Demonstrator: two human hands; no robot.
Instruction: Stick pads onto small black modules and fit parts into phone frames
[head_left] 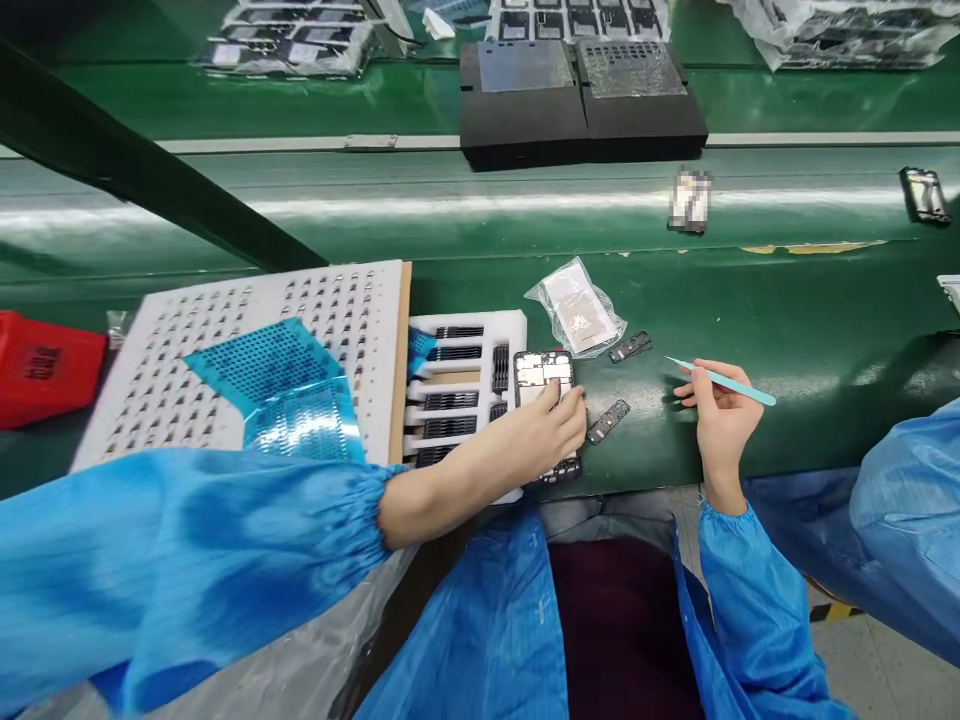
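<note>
My left hand point(544, 432) rests on a black phone mid-frame point(544, 372) with exposed circuit parts, gripping it at the near side. The frame lies on the edge of a white foam tray point(465, 330) holding several dark parts in slots. My right hand point(720, 415) holds slim teal tweezers point(739, 389) with their tips pointing left, above the green belt. Two small black parts point(630, 347) lie between my hands, the other one point(607, 421) close to my left hand. A clear plastic bag point(577, 308) with a pale sheet inside sits just beyond the phone frame.
A white perforated board point(240, 345) with blue film point(262, 365) lies to the left, and a red container point(45, 365) sits beyond it. A green conveyor belt point(787, 330) runs across. Black fixtures point(581, 125) and bagged trays stand farther back. A blue-sleeved person point(911, 520) is at right.
</note>
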